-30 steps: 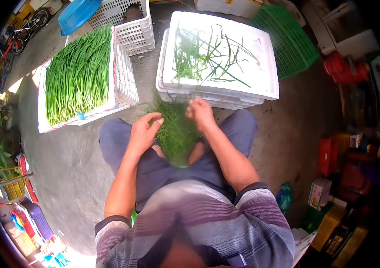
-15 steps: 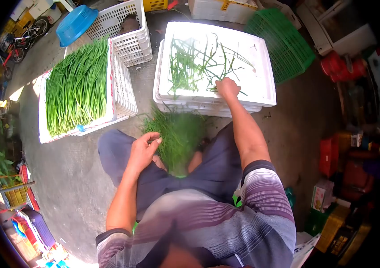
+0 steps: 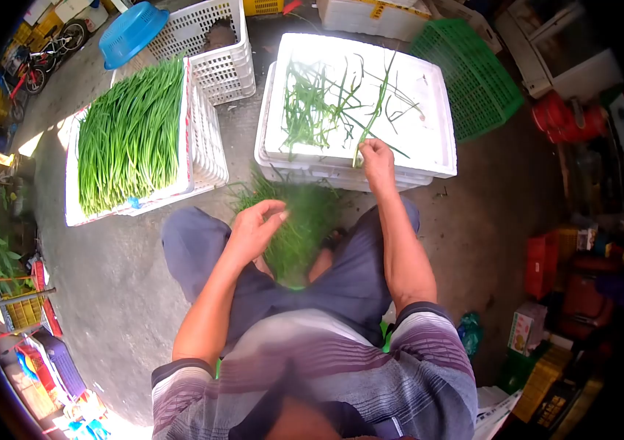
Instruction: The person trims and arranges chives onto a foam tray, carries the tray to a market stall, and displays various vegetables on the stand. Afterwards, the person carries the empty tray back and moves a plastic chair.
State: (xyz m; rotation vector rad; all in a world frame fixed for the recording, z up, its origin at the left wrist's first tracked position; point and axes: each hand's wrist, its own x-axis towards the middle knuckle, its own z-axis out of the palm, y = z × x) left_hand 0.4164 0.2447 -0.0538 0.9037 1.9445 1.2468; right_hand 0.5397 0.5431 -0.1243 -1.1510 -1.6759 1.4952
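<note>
Our R hand [image 3: 378, 163] pinches a green stalk [image 3: 383, 95] over the near edge of the white tray [image 3: 435, 150], L hand [image 3: 255, 229], thumb & fingers slightly apart, beside the loose greens [image 3: 295, 238]; we'd best grip lightly, w/o crushing.

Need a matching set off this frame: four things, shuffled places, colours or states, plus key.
1. Right hand
2. Left hand
3. Basin
4. Crate just right of the white tray

A. Green
B. By the loose pile of greens
C. Pinching stalks at the tray's near edge
D. Blue

Pairs: 1-C, 2-B, 3-D, 4-A
</note>
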